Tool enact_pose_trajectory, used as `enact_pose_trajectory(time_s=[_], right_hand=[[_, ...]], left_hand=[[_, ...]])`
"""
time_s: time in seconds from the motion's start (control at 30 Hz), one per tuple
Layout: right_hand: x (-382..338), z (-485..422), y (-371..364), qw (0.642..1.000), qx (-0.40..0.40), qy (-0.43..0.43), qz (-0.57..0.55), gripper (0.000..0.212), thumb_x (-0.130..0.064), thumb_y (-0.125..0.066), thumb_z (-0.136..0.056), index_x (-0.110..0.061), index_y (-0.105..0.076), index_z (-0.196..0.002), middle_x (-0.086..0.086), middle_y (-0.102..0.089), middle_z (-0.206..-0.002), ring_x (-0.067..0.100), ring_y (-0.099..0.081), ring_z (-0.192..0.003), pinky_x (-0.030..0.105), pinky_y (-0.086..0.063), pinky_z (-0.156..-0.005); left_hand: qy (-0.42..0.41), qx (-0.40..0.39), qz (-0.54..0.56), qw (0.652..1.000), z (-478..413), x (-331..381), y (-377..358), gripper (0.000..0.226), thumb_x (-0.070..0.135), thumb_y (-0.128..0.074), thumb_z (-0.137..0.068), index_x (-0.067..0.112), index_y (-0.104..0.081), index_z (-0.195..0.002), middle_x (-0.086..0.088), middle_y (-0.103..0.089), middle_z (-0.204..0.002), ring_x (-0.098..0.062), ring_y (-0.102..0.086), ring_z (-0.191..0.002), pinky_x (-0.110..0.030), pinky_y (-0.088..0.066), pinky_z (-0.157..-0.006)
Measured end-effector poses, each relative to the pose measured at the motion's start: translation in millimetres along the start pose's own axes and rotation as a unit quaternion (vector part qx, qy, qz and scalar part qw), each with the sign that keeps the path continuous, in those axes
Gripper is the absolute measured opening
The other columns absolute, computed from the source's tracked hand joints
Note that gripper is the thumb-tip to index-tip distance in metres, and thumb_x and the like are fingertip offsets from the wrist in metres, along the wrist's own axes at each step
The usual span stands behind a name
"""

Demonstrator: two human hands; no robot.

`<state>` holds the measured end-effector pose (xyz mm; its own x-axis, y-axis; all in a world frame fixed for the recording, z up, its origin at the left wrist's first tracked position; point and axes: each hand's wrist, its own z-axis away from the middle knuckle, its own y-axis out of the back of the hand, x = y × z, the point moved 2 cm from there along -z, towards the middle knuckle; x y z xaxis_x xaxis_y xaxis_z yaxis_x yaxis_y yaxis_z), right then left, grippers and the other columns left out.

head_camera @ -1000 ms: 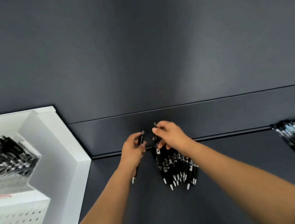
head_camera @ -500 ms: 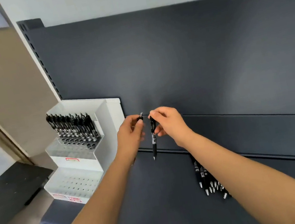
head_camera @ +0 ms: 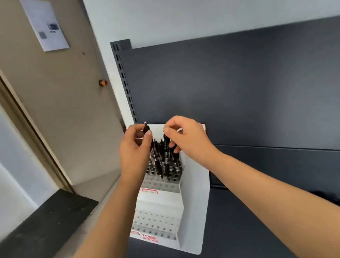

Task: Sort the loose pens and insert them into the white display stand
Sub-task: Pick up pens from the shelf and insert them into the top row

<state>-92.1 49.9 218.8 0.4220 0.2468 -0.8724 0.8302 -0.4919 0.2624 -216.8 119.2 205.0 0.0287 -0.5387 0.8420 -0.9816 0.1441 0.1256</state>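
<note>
Left hand (head_camera: 136, 154) pinching black pen (head_camera: 157, 165), right hand (head_camera: 189, 141) pinching second pen (head_camera: 166, 162), both over white display stand (head_camera: 192, 204)

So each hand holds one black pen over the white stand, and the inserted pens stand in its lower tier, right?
Not quite: in the head view the inserted pens stand in the upper tier of the white stand; its lower tier shows only empty holes. Left hand and right hand each hold one black pen.
</note>
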Motion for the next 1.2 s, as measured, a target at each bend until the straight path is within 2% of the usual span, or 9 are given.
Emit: enact_pose_trajectory(time_s=[0.1, 0.2, 0.37, 0.57, 0.67, 0.8, 1.0, 1.07, 1.2], right_hand=[[-5, -6, -21, 0.998, 0.009, 0.031, 0.060, 0.010, -0.016, -0.055, -0.092, -0.019, -0.061, -0.085, -0.012, -0.058, -0.071, 0.005, -0.061, -0.059, 0.026, -0.055, -0.056], [-4, -11, -37, 0.987, 0.011, 0.062, 0.150, 0.009, -0.017, -0.053, -0.093, -0.020, -0.061, -0.089, -0.013, -0.059, -0.074, 0.018, -0.063, -0.072, 0.040, -0.055, -0.070], [10, -20, -50, 0.962, 0.000, 0.066, 0.267, 0.012, -0.020, -0.053, -0.094, -0.017, -0.064, -0.097, -0.005, -0.067, -0.090, 0.016, -0.061, -0.082, 0.041, -0.051, -0.080], [24, -26, -55, 0.922, 0.017, 0.027, 0.385, 0.016, -0.035, -0.053, -0.093, -0.029, -0.059, -0.107, -0.011, -0.070, -0.098, 0.015, -0.059, -0.093, 0.031, -0.045, -0.069], [27, -31, -54, 0.900, 0.039, 0.041, 0.432, 0.012, -0.037, -0.057, -0.091, -0.029, -0.063, -0.097, -0.011, -0.069, -0.093, 0.016, -0.053, -0.096, 0.029, -0.037, -0.069], [35, -35, -54, 0.893, 0.032, 0.032, 0.447, 0.012, -0.036, -0.059, -0.091, -0.031, -0.069, -0.095, -0.010, -0.060, -0.106, 0.017, -0.045, -0.106, 0.029, -0.029, -0.081], [41, -37, -56, 0.900, 0.010, 0.012, 0.435, 0.017, -0.037, -0.057, -0.092, -0.028, -0.068, -0.100, -0.006, -0.058, -0.111, 0.021, -0.044, -0.114, 0.034, -0.033, -0.086], [41, -36, -55, 0.903, 0.008, 0.010, 0.430, 0.016, -0.037, -0.057, -0.092, -0.027, -0.067, -0.100, -0.006, -0.057, -0.112, 0.021, -0.043, -0.114, 0.035, -0.034, -0.088], [44, -32, -52, 0.908, 0.007, 0.011, 0.418, 0.017, -0.034, -0.054, -0.093, -0.028, -0.065, -0.104, -0.006, -0.057, -0.112, 0.020, -0.044, -0.112, 0.034, -0.035, -0.090]], left_hand=[[-0.006, -0.030, -0.041, 0.999, -15, -12, 20, 0.011, 0.012, -0.059, -0.088, 0.018, -0.057, -0.096, 0.005, -0.058, -0.074, -0.014, -0.054, -0.069, -0.034, -0.049, -0.069], [-0.026, -0.044, -0.092, 0.994, -29, -23, 31, 0.013, 0.016, -0.062, -0.087, 0.021, -0.055, -0.096, 0.010, -0.059, -0.076, -0.016, -0.058, -0.073, -0.030, -0.049, -0.069], [-0.046, -0.085, -0.103, 0.990, -38, -38, 30, 0.015, 0.019, -0.063, -0.087, 0.021, -0.053, -0.097, 0.010, -0.059, -0.078, -0.014, -0.060, -0.072, -0.031, -0.050, -0.068], [-0.064, -0.089, -0.100, 0.989, -43, -49, 27, 0.016, 0.017, -0.063, -0.086, 0.022, -0.052, -0.096, 0.018, -0.056, -0.075, -0.005, -0.056, -0.069, -0.018, -0.044, -0.061], [-0.060, -0.086, -0.093, 0.990, -45, -53, 26, 0.019, 0.018, -0.063, -0.086, 0.023, -0.051, -0.100, 0.017, -0.056, -0.072, 0.001, -0.054, -0.063, -0.008, -0.039, -0.055], [-0.061, -0.093, -0.100, 0.989, -44, -56, 23, 0.019, 0.019, -0.063, -0.087, 0.022, -0.051, -0.101, 0.015, -0.056, -0.072, -0.001, -0.055, -0.064, -0.013, -0.041, -0.058], [-0.066, -0.097, -0.119, 0.986, -44, -56, 17, 0.022, 0.018, -0.063, -0.086, 0.029, -0.045, -0.093, 0.019, -0.054, -0.072, 0.001, -0.055, -0.065, -0.013, -0.041, -0.059], [-0.068, -0.113, -0.136, 0.982, -41, -59, 14, 0.019, 0.019, -0.063, -0.087, 0.026, -0.047, -0.093, 0.018, -0.053, -0.070, 0.000, -0.054, -0.063, -0.014, -0.040, -0.058], [-0.073, -0.164, -0.203, 0.963, -33, -71, 11, 0.017, 0.017, -0.062, -0.088, 0.012, -0.052, -0.100, 0.006, -0.054, -0.073, -0.016, -0.052, -0.066, -0.026, -0.040, -0.060]])
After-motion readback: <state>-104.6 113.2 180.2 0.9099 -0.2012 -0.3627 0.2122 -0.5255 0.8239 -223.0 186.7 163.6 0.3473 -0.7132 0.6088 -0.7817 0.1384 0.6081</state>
